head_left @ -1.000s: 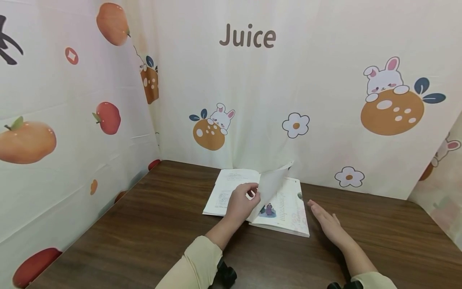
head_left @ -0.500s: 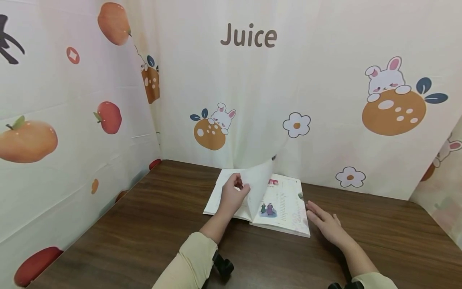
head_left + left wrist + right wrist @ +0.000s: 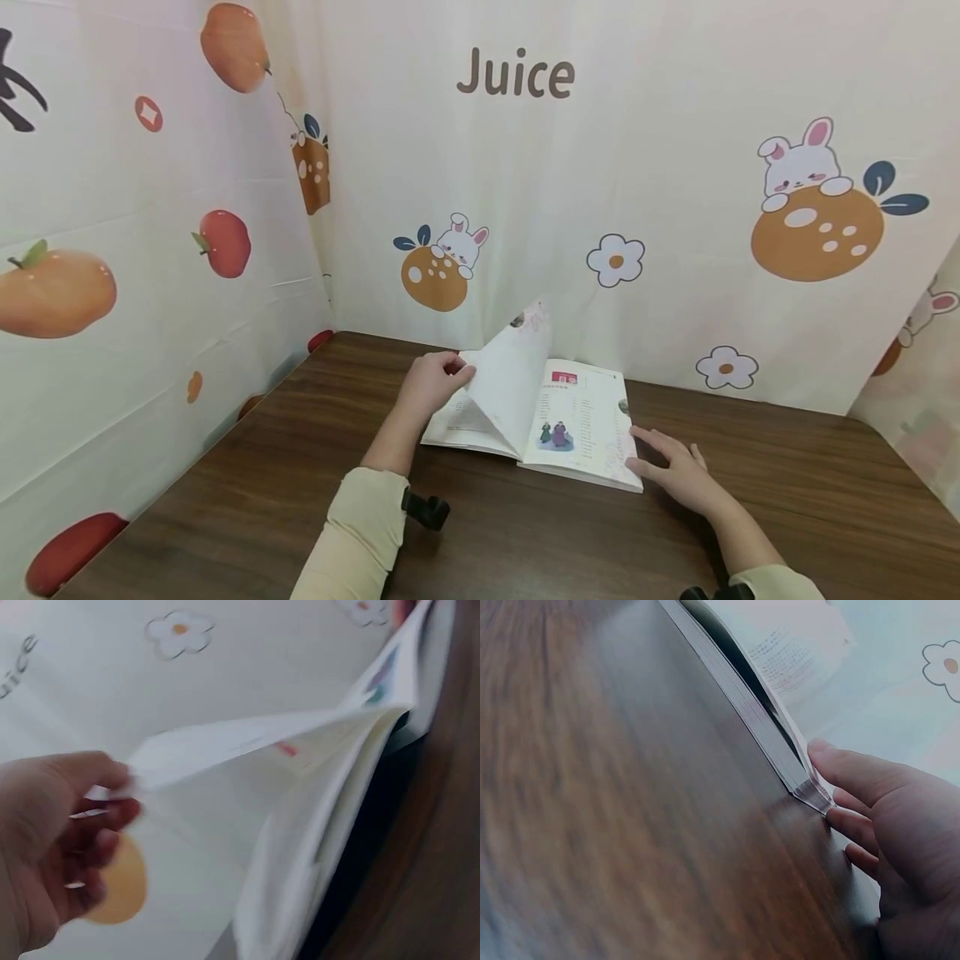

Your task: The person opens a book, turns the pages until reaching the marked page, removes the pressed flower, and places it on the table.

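An open book [image 3: 581, 421] lies on the dark wooden table [image 3: 262, 492] near the back curtain. My left hand [image 3: 433, 385] pinches the edge of a white page [image 3: 510, 383] and holds it lifted over the left half of the book; in the left wrist view the fingers [image 3: 82, 825] grip that page [image 3: 247, 750]. My right hand [image 3: 667, 467] lies flat on the table with straight fingers touching the book's lower right corner. The right wrist view shows the fingertips [image 3: 840, 769] against the corner of the page block [image 3: 780, 742].
Printed curtains [image 3: 675, 208] with fruit, rabbits and the word "Juice" close off the table at the back, left and right. Bare wooden table [image 3: 615, 825] stretches in front of the book and to both sides.
My left hand has carried the lifted page from the book's middle over to the left. My right hand has slid left until its fingers touch the book's corner.
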### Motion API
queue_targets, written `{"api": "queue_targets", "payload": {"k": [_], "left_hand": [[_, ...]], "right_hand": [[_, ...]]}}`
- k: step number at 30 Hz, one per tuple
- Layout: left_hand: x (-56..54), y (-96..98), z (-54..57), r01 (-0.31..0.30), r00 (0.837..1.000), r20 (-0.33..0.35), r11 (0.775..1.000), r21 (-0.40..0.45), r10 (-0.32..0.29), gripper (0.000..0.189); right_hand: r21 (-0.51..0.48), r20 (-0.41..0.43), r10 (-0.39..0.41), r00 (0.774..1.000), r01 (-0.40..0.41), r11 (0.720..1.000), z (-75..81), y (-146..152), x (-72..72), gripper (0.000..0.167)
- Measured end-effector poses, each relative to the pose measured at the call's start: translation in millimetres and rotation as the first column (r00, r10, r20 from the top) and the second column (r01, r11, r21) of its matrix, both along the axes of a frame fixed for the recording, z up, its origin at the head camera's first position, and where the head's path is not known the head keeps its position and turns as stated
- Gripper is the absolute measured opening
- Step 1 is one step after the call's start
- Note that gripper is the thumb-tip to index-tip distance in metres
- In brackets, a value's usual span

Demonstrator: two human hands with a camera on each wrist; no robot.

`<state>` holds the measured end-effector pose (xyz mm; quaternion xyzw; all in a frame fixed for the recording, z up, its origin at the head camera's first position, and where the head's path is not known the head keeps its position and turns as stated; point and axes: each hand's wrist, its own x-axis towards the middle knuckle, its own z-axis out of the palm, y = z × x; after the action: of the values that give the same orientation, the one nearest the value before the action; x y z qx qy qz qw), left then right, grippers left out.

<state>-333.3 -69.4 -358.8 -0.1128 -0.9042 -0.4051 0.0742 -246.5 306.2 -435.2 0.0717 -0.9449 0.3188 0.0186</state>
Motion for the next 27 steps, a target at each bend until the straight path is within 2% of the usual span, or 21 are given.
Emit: {"api": "queue_targets", "payload": {"k": [3,7,12,17,19,22,24,26,27], "left_hand": [[-1.0,-13.6,1.8,0.025,0.998,0.067,0.986,-0.165,-0.014,0.016],[-0.4,-27.7,1.1,0.072,0.981,0.193,0.953,-0.293,-0.015,0.019],[0.0,-36.3,-7.0,0.128,0.946,0.325,0.920,-0.371,-0.001,0.020],[-1.1,-36.8,-17.5,0.184,0.921,0.391,0.892,-0.412,-0.010,0.027],[-1.5,-35.7,-20.8,0.191,0.921,0.390,0.878,-0.438,-0.006,0.029],[-1.1,-32.2,-22.7,0.175,0.932,0.361,0.847,-0.502,0.021,0.022],[-0.7,-26.9,-22.4,0.142,0.949,0.312,0.821,-0.553,0.046,0.018],[-0.4,-17.9,-22.4,0.106,0.971,0.233,0.799,-0.592,0.044,0.034],[0.0,-11.6,-22.4,0.098,0.982,0.190,0.794,-0.600,0.022,0.039]], "right_hand": [[-0.002,0.003,0.001,1.000,-0.001,1.000,-0.5,0.3,-0.3,0.064],[-0.006,-0.003,0.002,1.000,-0.002,1.000,-0.6,0.3,0.1,0.064],[-0.003,-0.015,0.004,1.000,-0.004,1.000,-0.2,-0.3,0.6,0.063],[0.003,-0.024,0.008,1.000,-0.008,1.000,-0.4,-0.4,-0.2,0.063],[0.000,-0.024,0.009,1.000,-0.009,1.000,-0.1,-0.6,-0.5,0.063],[-0.003,-0.020,0.011,1.000,-0.011,1.000,0.4,-0.9,-0.5,0.064],[-0.007,-0.015,0.010,1.000,-0.010,1.000,0.6,-1.0,-0.2,0.064],[-0.008,-0.010,0.008,1.000,-0.008,1.000,1.0,-1.1,0.5,0.064],[-0.009,-0.007,0.006,1.000,-0.006,1.000,1.0,-0.9,0.8,0.064]]}}
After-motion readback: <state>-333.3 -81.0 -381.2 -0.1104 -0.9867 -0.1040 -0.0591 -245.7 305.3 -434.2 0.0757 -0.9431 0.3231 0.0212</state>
